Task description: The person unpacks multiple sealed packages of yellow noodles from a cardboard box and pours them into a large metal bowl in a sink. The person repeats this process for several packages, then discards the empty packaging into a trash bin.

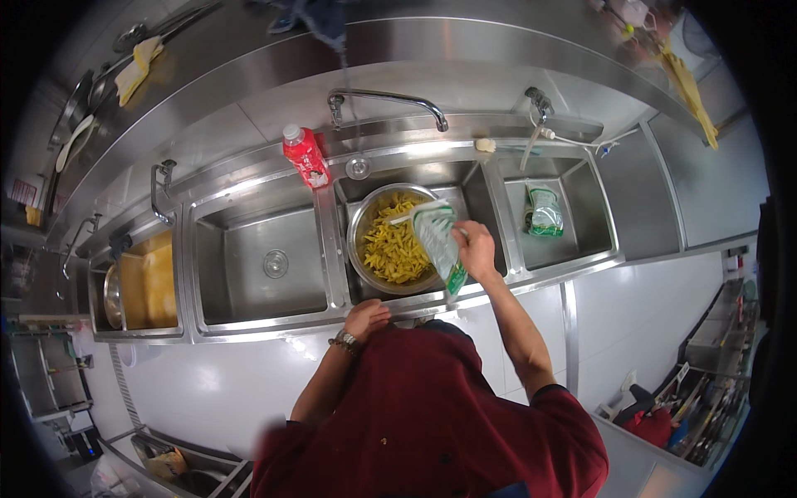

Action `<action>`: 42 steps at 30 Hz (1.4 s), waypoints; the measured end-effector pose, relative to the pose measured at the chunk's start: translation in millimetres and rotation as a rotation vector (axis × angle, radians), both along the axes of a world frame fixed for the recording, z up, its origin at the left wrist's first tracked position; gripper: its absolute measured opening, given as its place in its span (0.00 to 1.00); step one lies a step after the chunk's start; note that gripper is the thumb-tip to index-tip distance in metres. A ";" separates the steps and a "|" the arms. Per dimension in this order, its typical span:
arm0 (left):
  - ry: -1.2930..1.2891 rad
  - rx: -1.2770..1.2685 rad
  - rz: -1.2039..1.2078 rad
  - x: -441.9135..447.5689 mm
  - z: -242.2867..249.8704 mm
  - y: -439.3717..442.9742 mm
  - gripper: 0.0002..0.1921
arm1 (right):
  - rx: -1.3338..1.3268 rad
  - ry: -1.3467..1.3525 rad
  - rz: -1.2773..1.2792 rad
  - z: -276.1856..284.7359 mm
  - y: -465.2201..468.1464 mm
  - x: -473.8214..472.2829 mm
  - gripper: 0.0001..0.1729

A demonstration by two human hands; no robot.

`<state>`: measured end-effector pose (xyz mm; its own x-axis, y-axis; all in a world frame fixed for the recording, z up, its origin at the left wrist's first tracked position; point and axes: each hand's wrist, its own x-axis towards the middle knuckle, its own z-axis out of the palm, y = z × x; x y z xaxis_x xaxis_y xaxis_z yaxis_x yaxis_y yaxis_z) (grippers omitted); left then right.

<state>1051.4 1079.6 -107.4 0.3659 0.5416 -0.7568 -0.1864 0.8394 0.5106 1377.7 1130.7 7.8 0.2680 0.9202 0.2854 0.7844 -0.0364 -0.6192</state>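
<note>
A round metal bowl [357,252] stands in the middle sink basin, full of yellow-green cut vegetable pieces [395,243]. Over the bowl's right side my right hand [476,249] grips a clear plastic bag with green print [436,233], which looks mostly flattened. My left hand [367,320] rests at the front edge of the sink, below the bowl, fingers together and pointing right; I cannot tell whether its fingers close on anything. In the small right basin lies a similar plastic pack [545,211] with green print.
A red bottle with a white cap [306,155] stands on the divider behind the bowl. A long swivel faucet [392,96] reaches over the back. To the left are a large basin [268,261] and one with brownish liquid [149,280]. Another person [650,426] is far right.
</note>
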 end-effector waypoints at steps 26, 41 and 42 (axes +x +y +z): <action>1.008 0.467 -0.949 -161.8 -180.8 -161.5 0.19 | 0.122 0.181 0.152 -41.2 14.5 62.1 0.10; 1.131 0.258 -0.786 -159.9 -135.9 -204.1 0.19 | 0.045 0.320 0.110 -63.5 7.4 94.6 0.08; 1.181 0.165 -0.838 -140.7 -131.6 -204.0 0.19 | -0.009 0.211 0.146 -70.6 4.8 101.0 0.09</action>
